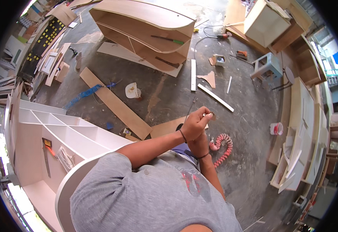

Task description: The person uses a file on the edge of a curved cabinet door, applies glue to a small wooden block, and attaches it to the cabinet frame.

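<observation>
My left hand [196, 123] is raised in front of my body, its fingers closed in a pinch. A small dark piece [213, 115] shows at the fingertips, too small to name. Just below and partly behind it is my right hand [198, 145], close against the left wrist. Its fingers are mostly hidden, so whether it holds anything does not show. Beyond the hands, a light wooden board [165, 128] lies on the floor. A coiled red air hose [228, 151] hangs or lies right beside the right wrist.
At my left stands a white shelf unit [45, 154] with a handsaw [46, 162] on it. A curved cabinet [145, 29] lies ahead. White strips [216, 98], a long plank [114, 104], a blue stool [267, 66] and a paint bucket [276, 128] are around the floor.
</observation>
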`<act>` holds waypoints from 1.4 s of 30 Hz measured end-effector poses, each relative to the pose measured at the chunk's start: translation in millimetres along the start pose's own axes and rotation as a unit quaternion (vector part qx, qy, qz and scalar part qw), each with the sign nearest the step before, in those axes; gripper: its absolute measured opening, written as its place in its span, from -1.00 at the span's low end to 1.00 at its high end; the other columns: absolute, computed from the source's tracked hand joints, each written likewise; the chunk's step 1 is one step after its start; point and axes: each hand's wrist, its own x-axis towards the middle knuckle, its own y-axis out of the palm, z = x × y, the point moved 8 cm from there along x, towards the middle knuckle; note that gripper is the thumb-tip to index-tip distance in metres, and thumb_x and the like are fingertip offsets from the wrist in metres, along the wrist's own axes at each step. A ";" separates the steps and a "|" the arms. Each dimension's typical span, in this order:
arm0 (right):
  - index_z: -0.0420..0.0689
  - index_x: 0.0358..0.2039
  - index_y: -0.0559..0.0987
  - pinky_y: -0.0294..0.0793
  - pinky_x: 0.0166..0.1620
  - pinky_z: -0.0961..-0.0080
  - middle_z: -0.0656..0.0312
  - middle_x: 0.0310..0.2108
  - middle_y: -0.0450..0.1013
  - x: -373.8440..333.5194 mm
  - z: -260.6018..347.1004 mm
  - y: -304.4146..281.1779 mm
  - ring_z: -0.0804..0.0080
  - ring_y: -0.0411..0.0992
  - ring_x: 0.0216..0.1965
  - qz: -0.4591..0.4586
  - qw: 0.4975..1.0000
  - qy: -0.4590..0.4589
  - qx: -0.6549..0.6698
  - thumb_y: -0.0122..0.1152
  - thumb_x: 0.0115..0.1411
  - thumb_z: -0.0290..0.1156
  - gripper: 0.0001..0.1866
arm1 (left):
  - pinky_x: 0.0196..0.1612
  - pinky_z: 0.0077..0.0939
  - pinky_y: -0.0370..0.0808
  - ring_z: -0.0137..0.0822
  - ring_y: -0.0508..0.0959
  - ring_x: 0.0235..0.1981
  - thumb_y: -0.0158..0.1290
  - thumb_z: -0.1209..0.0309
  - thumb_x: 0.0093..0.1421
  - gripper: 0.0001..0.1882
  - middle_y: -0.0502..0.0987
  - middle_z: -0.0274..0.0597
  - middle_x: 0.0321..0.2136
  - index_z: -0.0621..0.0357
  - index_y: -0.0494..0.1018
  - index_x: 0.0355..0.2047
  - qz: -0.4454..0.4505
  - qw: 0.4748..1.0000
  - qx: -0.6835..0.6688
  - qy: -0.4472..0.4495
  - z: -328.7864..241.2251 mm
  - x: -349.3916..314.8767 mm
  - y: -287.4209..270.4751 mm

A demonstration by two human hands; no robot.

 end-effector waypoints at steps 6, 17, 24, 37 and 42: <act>-0.29 0.10 0.14 0.29 0.01 0.29 -0.16 -0.01 0.26 105.8 -1.5 6.7 -0.09 0.27 0.02 0.085 0.993 -0.043 0.071 0.15 -0.06 -0.55 -0.33 | -0.69 -0.74 0.06 -0.70 0.13 -0.73 -0.12 0.37 0.26 -0.86 0.19 -0.54 -0.73 0.20 0.27 -0.33 -0.030 0.996 -0.053 -0.061 -12.3 81.1 -58.4; -0.27 -0.05 0.31 0.29 -0.01 0.30 -0.06 -0.10 0.31 274.9 -35.9 72.9 -0.04 0.29 -0.04 0.194 0.975 -0.014 0.105 0.15 -0.13 -0.57 -0.46 | -0.66 -0.78 0.07 -0.72 0.15 -0.69 -0.13 0.38 0.26 -0.87 0.20 -0.54 -0.69 0.18 0.28 -0.33 -0.027 0.997 -0.014 -0.073 5.4 204.1 -190.1; -0.21 -0.19 0.38 0.32 -0.22 0.28 0.05 -0.32 0.36 397.9 -88.9 138.0 0.03 0.32 -0.27 0.073 0.994 -0.014 0.077 0.19 -0.15 -0.58 -0.58 | -0.64 -0.75 0.13 -0.71 0.16 -0.69 -0.13 0.42 0.26 -0.90 0.23 -0.50 -0.68 0.19 0.28 -0.30 -0.196 0.980 0.032 0.021 26.2 290.7 -305.1; -0.20 -0.25 0.33 0.36 -0.18 0.38 0.05 -0.32 0.35 505.2 -326.2 243.6 0.13 0.36 -0.27 0.083 0.990 0.080 0.082 0.12 -0.03 -0.59 -0.70 | -0.73 -0.67 0.00 -0.60 0.00 -0.81 -0.19 0.32 0.29 -0.85 0.04 -0.45 -0.78 0.13 0.20 -0.30 -0.413 0.893 -0.171 0.051 179.7 397.9 -503.3; -0.20 -0.17 0.33 0.39 -0.15 0.36 0.02 -0.23 0.38 530.9 -386.7 268.0 0.11 0.39 -0.24 0.147 0.983 0.081 0.080 0.09 -0.01 -0.57 -0.67 | -0.73 -0.65 0.01 -0.58 0.01 -0.81 -0.16 0.31 0.28 -0.86 0.05 -0.44 -0.77 0.11 0.25 -0.31 -0.454 0.862 -0.223 0.030 276.1 410.6 -532.4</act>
